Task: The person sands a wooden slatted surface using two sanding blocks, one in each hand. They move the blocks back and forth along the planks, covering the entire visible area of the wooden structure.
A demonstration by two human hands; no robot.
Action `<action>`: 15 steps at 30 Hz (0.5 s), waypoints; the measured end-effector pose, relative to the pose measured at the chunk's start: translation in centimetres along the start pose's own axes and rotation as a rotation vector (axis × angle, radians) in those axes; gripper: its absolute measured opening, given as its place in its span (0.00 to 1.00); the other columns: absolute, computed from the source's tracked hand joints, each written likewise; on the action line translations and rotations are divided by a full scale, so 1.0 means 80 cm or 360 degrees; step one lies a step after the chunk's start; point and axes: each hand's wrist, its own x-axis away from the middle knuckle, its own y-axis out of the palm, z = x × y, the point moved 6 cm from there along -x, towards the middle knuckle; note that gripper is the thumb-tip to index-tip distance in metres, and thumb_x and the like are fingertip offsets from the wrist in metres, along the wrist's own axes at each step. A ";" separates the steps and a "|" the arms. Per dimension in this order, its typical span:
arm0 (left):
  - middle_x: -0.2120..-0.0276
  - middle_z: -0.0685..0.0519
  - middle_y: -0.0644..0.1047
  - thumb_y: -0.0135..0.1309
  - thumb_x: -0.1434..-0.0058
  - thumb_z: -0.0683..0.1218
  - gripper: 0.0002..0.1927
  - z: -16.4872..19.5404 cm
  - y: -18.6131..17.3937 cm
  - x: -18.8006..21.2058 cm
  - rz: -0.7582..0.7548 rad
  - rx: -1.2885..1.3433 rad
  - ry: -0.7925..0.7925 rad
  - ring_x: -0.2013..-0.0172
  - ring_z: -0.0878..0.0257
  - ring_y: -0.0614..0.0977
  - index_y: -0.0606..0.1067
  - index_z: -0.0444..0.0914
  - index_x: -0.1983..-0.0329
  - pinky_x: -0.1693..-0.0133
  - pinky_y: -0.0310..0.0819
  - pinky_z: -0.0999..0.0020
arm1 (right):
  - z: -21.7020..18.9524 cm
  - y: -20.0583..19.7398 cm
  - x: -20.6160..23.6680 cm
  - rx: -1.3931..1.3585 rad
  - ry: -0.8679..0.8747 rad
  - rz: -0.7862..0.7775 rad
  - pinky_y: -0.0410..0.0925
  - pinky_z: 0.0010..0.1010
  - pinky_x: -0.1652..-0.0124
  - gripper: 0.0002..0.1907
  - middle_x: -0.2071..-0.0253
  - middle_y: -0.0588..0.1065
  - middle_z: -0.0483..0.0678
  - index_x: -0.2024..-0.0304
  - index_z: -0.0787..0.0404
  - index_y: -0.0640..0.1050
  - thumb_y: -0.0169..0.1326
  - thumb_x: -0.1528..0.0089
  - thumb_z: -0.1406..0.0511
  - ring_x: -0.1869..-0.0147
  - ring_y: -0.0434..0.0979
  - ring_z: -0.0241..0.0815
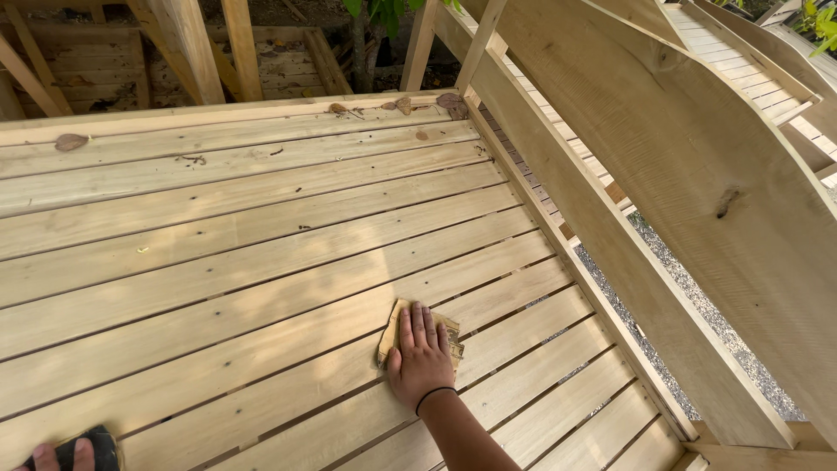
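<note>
Sandpaper sheet (425, 336) lies flat on the slatted wooden deck (227, 253), pressed under the right hand (420, 358) with fingers spread open. To the left of the sandpaper, at the near edge, the left hand (61, 455) grips a black object (96, 447). Beyond the sandpaper, dry leaves (71, 141) lie at the deck's far edge.

No packages, labels, signs or screens show anywhere in this view.
</note>
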 end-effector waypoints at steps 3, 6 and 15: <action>0.46 0.24 0.76 0.46 0.34 0.65 0.33 0.033 -0.069 0.006 0.1073 0.0350 0.0046 0.44 0.15 0.74 0.61 0.50 0.29 0.49 0.70 0.15 | -0.053 0.012 0.007 -0.0013 -0.0020 0.0024 0.29 0.47 0.28 0.39 0.21 0.34 0.59 0.25 0.68 0.39 0.27 0.33 0.53 0.18 0.27 0.55; 0.24 0.43 0.61 0.30 0.34 0.76 0.40 0.078 -0.072 -0.013 0.0495 0.1362 -0.0793 0.25 0.40 0.61 0.60 0.54 0.25 0.27 0.41 0.36 | -0.153 0.044 0.028 -0.0192 -0.0499 -0.0089 0.29 0.51 0.28 0.39 0.21 0.36 0.60 0.25 0.68 0.42 0.28 0.33 0.54 0.18 0.29 0.56; 0.23 0.37 0.58 0.26 0.31 0.76 0.44 0.016 -0.001 0.006 0.0027 0.0652 -0.0536 0.24 0.38 0.55 0.59 0.48 0.22 0.30 0.37 0.34 | -0.023 0.010 -0.035 0.0020 -0.0142 -0.0042 0.32 0.41 0.26 0.38 0.20 0.36 0.50 0.24 0.58 0.40 0.27 0.34 0.53 0.18 0.31 0.46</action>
